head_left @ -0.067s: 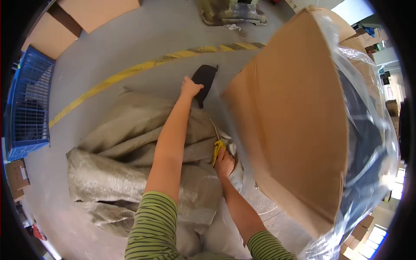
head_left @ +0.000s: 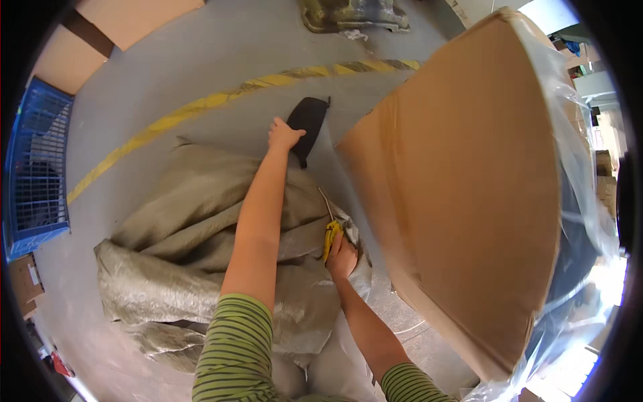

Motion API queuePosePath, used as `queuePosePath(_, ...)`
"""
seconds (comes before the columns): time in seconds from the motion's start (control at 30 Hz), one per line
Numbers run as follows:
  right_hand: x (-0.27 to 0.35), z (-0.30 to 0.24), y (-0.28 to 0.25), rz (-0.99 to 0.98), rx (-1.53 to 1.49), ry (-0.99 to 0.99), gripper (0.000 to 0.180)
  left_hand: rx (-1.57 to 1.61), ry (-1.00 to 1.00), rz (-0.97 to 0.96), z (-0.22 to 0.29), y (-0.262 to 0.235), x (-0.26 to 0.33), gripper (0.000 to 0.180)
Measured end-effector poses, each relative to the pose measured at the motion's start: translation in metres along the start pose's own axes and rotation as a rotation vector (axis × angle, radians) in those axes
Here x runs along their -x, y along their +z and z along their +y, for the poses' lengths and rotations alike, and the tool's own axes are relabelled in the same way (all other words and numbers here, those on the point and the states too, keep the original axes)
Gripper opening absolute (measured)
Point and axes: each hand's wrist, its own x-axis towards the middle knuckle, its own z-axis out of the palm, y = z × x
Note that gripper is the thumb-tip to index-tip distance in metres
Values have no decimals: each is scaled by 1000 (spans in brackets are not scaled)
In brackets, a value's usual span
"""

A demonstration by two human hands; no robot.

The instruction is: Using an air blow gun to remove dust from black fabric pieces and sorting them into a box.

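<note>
Soft daylight, right-edge glare, fisheye-bent rim, slight blur.

Grey concrete floor [head_left: 201,60] all around, a worn yellow line [head_left: 201,106] curving across it. On the left stands a blue wire crate [head_left: 33,167], flat cardboard sheets [head_left: 120,20] lie beyond it at the top, and stacked cartons [head_left: 606,174] crowd the right side, where bright daylight floods in low.

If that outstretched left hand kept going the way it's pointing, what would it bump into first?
The left hand already reaches the black flat piece on the grey floor; that comes first. Beyond it lies the yellow floor line, though depth is hard to judge here.
</note>
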Motion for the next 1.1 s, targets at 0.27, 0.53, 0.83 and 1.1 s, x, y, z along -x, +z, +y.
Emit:
queuePosePath(0.27, -6, -8, 3, -33, 5, -3, 42, -50, 140, 101, -5, 18, -23, 48)
queuePosePath(0.53, -3, 12, -40, -168, -175, 368, 43, 1121, 131, 99, 26, -99, 168, 37)
queuePosePath(0.83, 68, -67, -209, -830, -1131, 199, 35, 1075, 131, 92, -23, -197, 331, 27)
queuePosePath(1.1, 149, -43, -248, -486, -824, 125, 34, 1933, -184, -438, -135, -175, 394, 28)
